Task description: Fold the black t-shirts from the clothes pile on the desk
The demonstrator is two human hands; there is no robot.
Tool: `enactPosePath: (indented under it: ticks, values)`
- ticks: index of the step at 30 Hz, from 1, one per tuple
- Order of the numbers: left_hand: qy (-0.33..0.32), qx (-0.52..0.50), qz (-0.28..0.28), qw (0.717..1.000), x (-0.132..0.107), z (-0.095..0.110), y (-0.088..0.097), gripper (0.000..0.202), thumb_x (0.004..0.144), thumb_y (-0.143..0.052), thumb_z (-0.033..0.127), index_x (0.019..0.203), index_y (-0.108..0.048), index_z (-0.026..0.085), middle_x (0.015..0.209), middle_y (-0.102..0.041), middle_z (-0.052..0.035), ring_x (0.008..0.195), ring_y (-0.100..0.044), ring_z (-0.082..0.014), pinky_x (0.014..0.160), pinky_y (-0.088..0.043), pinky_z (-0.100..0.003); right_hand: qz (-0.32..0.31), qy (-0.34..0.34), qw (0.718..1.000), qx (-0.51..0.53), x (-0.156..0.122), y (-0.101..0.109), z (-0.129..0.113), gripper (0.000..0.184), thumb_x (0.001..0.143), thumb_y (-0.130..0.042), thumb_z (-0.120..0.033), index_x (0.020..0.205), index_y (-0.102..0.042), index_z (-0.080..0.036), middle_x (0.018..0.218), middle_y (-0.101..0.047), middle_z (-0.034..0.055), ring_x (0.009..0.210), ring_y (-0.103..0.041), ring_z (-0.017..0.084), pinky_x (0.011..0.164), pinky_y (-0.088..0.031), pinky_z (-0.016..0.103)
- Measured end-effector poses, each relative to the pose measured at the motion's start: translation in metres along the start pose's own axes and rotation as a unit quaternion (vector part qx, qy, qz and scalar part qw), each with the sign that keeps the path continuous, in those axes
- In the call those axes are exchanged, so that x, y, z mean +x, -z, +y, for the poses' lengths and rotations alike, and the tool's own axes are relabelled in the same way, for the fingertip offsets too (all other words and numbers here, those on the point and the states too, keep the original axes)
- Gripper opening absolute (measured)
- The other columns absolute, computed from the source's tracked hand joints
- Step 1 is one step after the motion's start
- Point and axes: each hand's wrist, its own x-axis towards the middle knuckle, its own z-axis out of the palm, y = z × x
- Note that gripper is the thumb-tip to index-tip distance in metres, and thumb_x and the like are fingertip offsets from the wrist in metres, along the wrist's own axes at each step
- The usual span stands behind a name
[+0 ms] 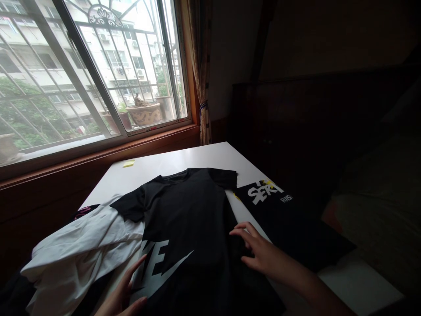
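A black T-shirt [194, 206] with a large grey print lies spread out on the white table [200, 153], its collar toward the far side. Over the shirt's right side is my right hand [251, 243], fingers apart and slightly curled, holding nothing. My left hand [123, 289] is at the lower left edge of the shirt, beside the grey lettering, with thumb and fingers apart. Whether either hand touches the cloth I cannot tell. Part of the left hand is cut off by the bottom of the view.
A crumpled white garment [88, 237] lies left of the shirt, over darker cloth. On the right, a black garment [279, 219] with white and yellow print hangs past the table's edge. A yellow slip [129, 163] lies at the back left, below the window [98, 66].
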Motion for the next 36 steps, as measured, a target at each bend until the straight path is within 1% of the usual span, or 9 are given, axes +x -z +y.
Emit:
enactPosePath:
  ticks: [3, 6, 8, 11, 14, 19, 26, 33, 36]
  values:
    - [0.048, -0.054, -0.002, 0.997, 0.001, 0.004, 0.000, 0.070, 0.090, -0.067, 0.051, 0.153, -0.038, 0.039, 0.155, -0.050, -0.0051, 0.138, -0.051, -0.0332, 0.108, -0.050, -0.048, 0.005, 0.019, 1.000, 0.006, -0.002, 0.007, 0.003, 0.049, 0.079, -0.058, -0.013, 0.126, -0.060, -0.030, 0.125, -0.058, 0.0024, 0.090, -0.062, 0.016, 0.082, -0.051, 0.028]
    - [0.042, 0.021, 0.053, 0.998, 0.009, 0.006, 0.003, 0.066, 0.093, -0.062, 0.053, 0.152, -0.040, 0.035, 0.143, -0.059, -0.0074, 0.128, -0.060, -0.0313, 0.099, -0.058, -0.044, 0.014, 0.020, 1.000, -0.018, -0.007, 0.015, 0.001, 0.037, 0.084, -0.057, -0.016, 0.118, -0.066, -0.028, 0.103, -0.066, 0.0012, 0.083, -0.062, 0.017, 0.076, -0.050, 0.029]
    - [-0.011, 0.137, 0.107, 0.985, 0.017, 0.006, 0.007, 0.059, 0.092, -0.061, 0.056, 0.146, -0.051, 0.032, 0.138, -0.060, -0.0092, 0.122, -0.063, -0.0321, 0.091, -0.061, -0.044, 0.019, 0.017, 0.999, -0.035, -0.008, 0.018, 0.000, 0.028, 0.089, -0.056, -0.020, 0.113, -0.069, -0.027, 0.098, -0.068, 0.0014, 0.081, -0.062, 0.018, 0.072, -0.051, 0.029]
    - [-0.143, 0.316, 0.164, 0.923, 0.035, 0.010, 0.010, 0.048, 0.092, -0.060, 0.054, 0.134, -0.064, 0.032, 0.143, -0.054, -0.0102, 0.128, -0.057, -0.0357, 0.097, -0.057, -0.054, 0.062, 0.048, 0.994, -0.070, -0.001, 0.017, -0.001, 0.023, 0.093, -0.055, -0.026, 0.110, -0.070, -0.026, 0.107, -0.068, 0.0043, 0.093, -0.064, 0.020, 0.083, -0.053, 0.032]
    - [-0.235, 0.419, 0.119, 0.869, 0.055, 0.020, -0.001, 0.037, 0.098, -0.054, 0.042, 0.131, -0.066, 0.031, 0.147, -0.054, -0.0075, 0.137, -0.050, -0.0334, 0.109, -0.048, -0.057, 0.099, 0.083, 0.985, -0.116, 0.016, 0.011, 0.000, 0.028, 0.096, -0.055, -0.030, 0.120, -0.069, -0.027, 0.130, -0.062, 0.0075, 0.118, -0.058, 0.024, 0.105, -0.047, 0.039]
    - [-0.264, 0.508, 0.023, 0.820, 0.084, 0.016, -0.038, 0.040, 0.099, -0.055, 0.042, 0.136, -0.063, 0.029, 0.144, -0.061, -0.0058, 0.138, -0.050, -0.0327, 0.109, -0.049, -0.052, 0.038, 0.097, 0.975, -0.195, 0.044, -0.005, 0.010, 0.038, 0.097, -0.058, -0.041, 0.134, -0.065, -0.033, 0.144, -0.055, 0.0064, 0.134, -0.047, 0.029, 0.113, -0.041, 0.047]
    - [-0.243, 0.496, 0.007, 0.833, 0.140, -0.010, -0.036, 0.053, 0.102, -0.047, 0.048, 0.151, -0.047, 0.029, 0.158, -0.046, -0.0083, 0.145, -0.042, -0.0321, 0.115, -0.042, -0.054, 0.072, 0.094, 0.967, -0.227, 0.088, -0.002, 0.042, 0.046, 0.096, -0.059, -0.038, 0.141, -0.059, -0.032, 0.151, -0.051, 0.0057, 0.139, -0.044, 0.028, 0.117, -0.037, 0.047]
    - [-0.212, 0.513, -0.023, 0.832, 0.206, -0.003, -0.022, 0.051, 0.103, -0.045, 0.045, 0.150, -0.049, 0.025, 0.158, -0.046, -0.0099, 0.147, -0.040, -0.0319, 0.117, -0.038, -0.054, 0.156, 0.096, 0.964, -0.195, 0.142, 0.002, 0.060, 0.039, 0.093, -0.058, -0.024, 0.132, -0.066, -0.024, 0.146, -0.057, 0.0097, 0.137, -0.049, 0.028, 0.118, -0.036, 0.050]
    - [-0.198, 0.515, -0.016, 0.834, 0.219, 0.002, -0.016, 0.048, 0.103, -0.045, 0.042, 0.148, -0.051, 0.027, 0.157, -0.046, -0.0108, 0.146, -0.040, -0.0352, 0.113, -0.039, -0.061, 0.187, 0.095, 0.964, -0.160, 0.152, 0.008, 0.065, 0.038, 0.089, -0.057, -0.015, 0.124, -0.069, -0.023, 0.136, -0.065, 0.0086, 0.129, -0.057, 0.025, 0.115, -0.041, 0.046]
